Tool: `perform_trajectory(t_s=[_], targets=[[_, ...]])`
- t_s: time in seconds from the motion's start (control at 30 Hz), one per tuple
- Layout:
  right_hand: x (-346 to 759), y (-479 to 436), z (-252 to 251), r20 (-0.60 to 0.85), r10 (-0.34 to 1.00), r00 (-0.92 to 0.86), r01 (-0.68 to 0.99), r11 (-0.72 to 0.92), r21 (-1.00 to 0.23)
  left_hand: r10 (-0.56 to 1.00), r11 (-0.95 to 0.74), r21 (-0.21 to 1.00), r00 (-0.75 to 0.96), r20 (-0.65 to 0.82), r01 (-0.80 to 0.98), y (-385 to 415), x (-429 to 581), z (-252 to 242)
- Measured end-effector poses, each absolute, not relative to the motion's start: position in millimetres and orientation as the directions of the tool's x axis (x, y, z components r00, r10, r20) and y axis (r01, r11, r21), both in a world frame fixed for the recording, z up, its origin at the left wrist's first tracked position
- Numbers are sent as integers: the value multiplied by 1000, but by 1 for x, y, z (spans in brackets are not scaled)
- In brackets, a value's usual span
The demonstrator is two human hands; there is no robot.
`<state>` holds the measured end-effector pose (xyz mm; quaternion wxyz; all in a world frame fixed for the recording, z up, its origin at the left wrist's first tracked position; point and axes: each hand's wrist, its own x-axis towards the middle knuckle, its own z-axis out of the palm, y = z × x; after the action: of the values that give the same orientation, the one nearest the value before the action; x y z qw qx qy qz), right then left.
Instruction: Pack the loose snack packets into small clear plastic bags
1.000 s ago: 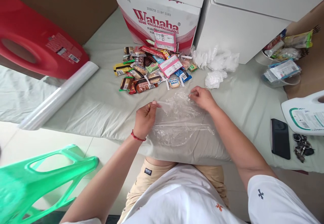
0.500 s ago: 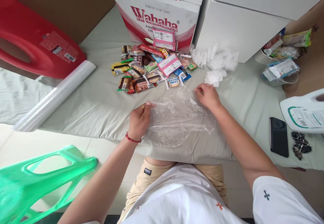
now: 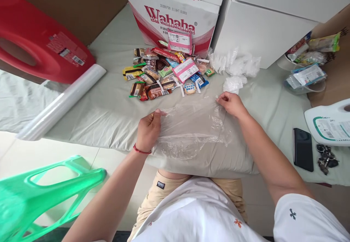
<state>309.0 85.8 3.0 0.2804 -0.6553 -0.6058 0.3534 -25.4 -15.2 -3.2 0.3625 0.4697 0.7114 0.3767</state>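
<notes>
A clear plastic bag (image 3: 191, 127) lies stretched on the pale green sheet (image 3: 109, 114) in front of me. My left hand (image 3: 149, 129) pinches its left top corner, fingers closed on the film. My right hand (image 3: 232, 103) pinches the right top corner in the same way. The bag is pulled fairly flat between the two hands. Just beyond it lies a heap of wrapped snacks (image 3: 166, 72), and crumpled clear bags (image 3: 235, 68) sit to the right of the heap.
A Wahaha carton (image 3: 169, 12) and a white box (image 3: 262, 23) stand at the back. A film roll (image 3: 60, 101) and red stool (image 3: 35, 48) are left, a green stool (image 3: 41, 191) lower left. A phone (image 3: 303, 149), keys (image 3: 326, 158), white jug (image 3: 329, 123) are right.
Both hands have drawn apart, the right one moving rightward, so the crumpled bag has been pulled out flatter and wider between them.
</notes>
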Motion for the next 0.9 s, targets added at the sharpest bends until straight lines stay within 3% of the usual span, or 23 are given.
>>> perform_trajectory(t_s=[0.17, 0.37, 0.43, 0.5, 0.57, 0.63, 0.77, 0.83, 0.9], targets=[[336, 65, 8, -192, 981, 29, 576, -174, -799, 947, 289, 827, -271, -173, 482, -9, -19, 5], [341, 61, 20, -187, 982, 29, 756, -144, -638, 959, 279, 710, -216, -181, 647, -4, -13, 12], [339, 62, 24, -179, 983, 31, 760, -139, -635, 963, 223, 644, -268, -29, 732, -6, -14, 11], [337, 62, 26, -154, 987, 45, 747, -135, -651, 925, 120, 552, -294, 239, 825, -10, -14, 12], [334, 62, 27, -104, 993, 63, 722, -117, -682, 858, -51, 440, -186, 479, 897, -14, -12, 17], [331, 61, 28, -32, 997, 71, 686, -72, -724, 805, -269, 322, 29, 592, 908, -17, -7, 23], [326, 60, 28, 96, 992, 84, 630, 22, -777, 753, -582, 209, 424, 504, 786, -12, 6, 22], [326, 60, 29, 130, 987, 94, 626, 43, -778, 774, -603, 236, 486, 407, 762, -8, 11, 12], [329, 60, 29, 165, 980, 108, 635, 59, -770, 837, -528, 265, 440, 327, 807, -5, 13, 1]])
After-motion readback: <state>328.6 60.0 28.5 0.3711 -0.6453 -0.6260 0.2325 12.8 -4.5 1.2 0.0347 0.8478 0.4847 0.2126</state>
